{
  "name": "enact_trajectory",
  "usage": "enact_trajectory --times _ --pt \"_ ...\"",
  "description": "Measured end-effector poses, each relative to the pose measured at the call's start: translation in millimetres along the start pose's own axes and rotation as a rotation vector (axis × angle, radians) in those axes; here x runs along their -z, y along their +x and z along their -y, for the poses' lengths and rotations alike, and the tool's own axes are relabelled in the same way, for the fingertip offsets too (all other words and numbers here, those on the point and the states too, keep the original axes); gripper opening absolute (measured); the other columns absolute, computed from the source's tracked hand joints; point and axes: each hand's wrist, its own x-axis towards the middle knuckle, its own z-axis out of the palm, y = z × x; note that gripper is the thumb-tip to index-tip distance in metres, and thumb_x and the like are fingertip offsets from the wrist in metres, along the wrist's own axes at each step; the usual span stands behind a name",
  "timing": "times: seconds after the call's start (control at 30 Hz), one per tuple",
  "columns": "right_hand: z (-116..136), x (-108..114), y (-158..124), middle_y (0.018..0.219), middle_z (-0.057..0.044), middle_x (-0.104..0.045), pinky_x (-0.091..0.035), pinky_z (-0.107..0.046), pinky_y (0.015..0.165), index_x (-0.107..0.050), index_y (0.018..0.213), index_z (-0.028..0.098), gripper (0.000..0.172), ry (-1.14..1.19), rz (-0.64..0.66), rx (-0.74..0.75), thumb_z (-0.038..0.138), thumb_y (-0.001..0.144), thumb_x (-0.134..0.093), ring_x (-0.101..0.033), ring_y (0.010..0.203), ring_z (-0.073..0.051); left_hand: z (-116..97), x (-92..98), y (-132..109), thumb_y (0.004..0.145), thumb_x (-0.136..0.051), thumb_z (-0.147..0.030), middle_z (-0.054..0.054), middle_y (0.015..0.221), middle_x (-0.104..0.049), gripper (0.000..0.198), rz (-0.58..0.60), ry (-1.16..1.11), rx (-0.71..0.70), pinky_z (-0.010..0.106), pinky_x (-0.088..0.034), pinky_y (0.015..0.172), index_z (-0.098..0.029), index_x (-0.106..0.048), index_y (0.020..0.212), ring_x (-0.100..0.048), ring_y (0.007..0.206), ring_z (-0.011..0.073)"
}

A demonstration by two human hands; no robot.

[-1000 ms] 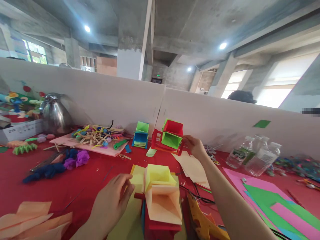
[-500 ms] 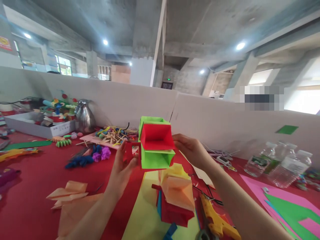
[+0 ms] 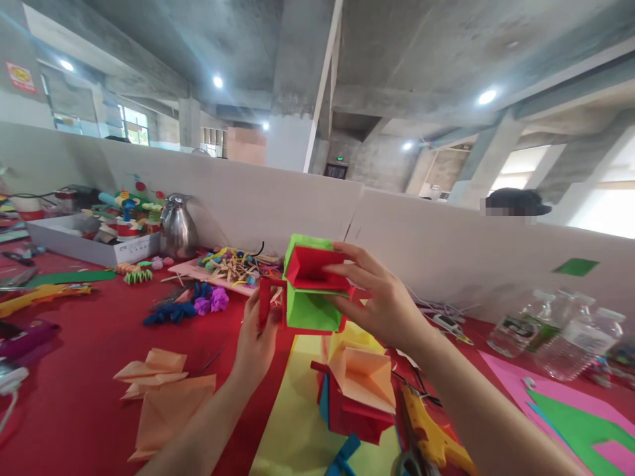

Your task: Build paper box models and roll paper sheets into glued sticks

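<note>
Two open compartments, red above green, are seen in the paper model, scene centre, head view. Its red left loop is pinched by the left hand; right side overlapped by right hand, fingers parted.

Lamps blaze under the concrete ceiling, windows glow brightly, and there's the white partition behind the red desk
</note>
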Motion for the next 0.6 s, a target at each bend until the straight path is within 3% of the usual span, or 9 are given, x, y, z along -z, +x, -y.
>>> enact_trajectory --times 0.1,0.2,0.27,0.37,0.47,0.6 --pt "-8.0 2.2 0.2 0.126 -0.006 -0.048 -0.041 -0.039 0.094 -0.06 0.102 0.025 0.024 0.082 -0.02 -0.098 0.027 0.078 -0.057 -0.047 0.116 -0.023 -2.8 -0.4 -1.2 0.087 -0.043 -0.04 0.008 0.128 -0.043 0.038 0.052 0.006 -0.059 0.038 -0.035 0.099 -0.024 -0.051 0.12 -0.043 0.119 0.0237" --pt "-13.5 3.4 -1.8 0.13 -0.004 -0.045 -0.041 -0.042 0.095 -0.06 0.105 0.027 0.027 0.139 -0.006 -0.171 0.03 0.078 -0.058 -0.045 0.118 -0.024 -1.6 -3.2 -2.8 0.084 -0.047 -0.04 0.008 0.133 -0.039 0.039 0.089 -0.089 0.021 0.036 -0.043 0.093 -0.025 -0.051 0.12 -0.046 0.116 0.0239" --pt "-17.0 2.3 -3.5 0.136 -0.005 -0.04 -0.042 -0.043 0.094 -0.053 0.117 0.029 0.043 0.23 0.01 -0.21 0.034 0.075 -0.062 -0.044 0.119 -0.024 0.1 -5.0 -2.7 0.082 -0.05 -0.041 0.008 0.132 -0.042 0.041 0.096 -0.219 0.132 0.035 -0.049 0.085 -0.023 -0.052 0.118 -0.05 0.112 0.0243" --pt "-25.1 -1.4 -5.9 0.136 -0.009 -0.04 -0.047 -0.041 0.087 -0.032 0.134 0.029 0.07 0.439 0.016 -0.302 0.041 0.073 -0.064 -0.047 0.116 -0.025 1.1 -5.7 -0.5 0.076 -0.057 -0.043 0.008 0.115 -0.059 0.04 0.077 -0.413 0.323 0.033 -0.053 0.074 -0.019 -0.056 0.109 -0.059 0.098 0.023" --pt "-34.0 -5.9 -7.3 0.123 -0.011 -0.054 -0.049 -0.038 0.083 -0.04 0.129 0.023 0.058 0.476 0.033 -0.45 0.042 0.077 -0.058 -0.055 0.107 -0.023 -0.2 -5.0 1.8 0.069 -0.065 -0.041 0.005 0.092 -0.068 0.036 0.024 -0.54 0.444 0.032 -0.054 0.069 -0.015 -0.061 0.093 -0.064 0.082 0.0203" --pt "-37.5 -11.6 -8.2 0.099 -0.006 -0.067 -0.05 -0.033 0.076 -0.058 0.109 0.019 0.036 0.39 0.149 -0.573 0.035 0.076 -0.058 -0.063 0.082 -0.018 -1.2 -5.1 2.3 0.061 -0.072 -0.037 0.001 0.074 -0.068 0.03 -0.032 -0.65 0.497 0.031 -0.054 0.068 -0.015 -0.062 0.079 -0.065 0.072 0.0174"
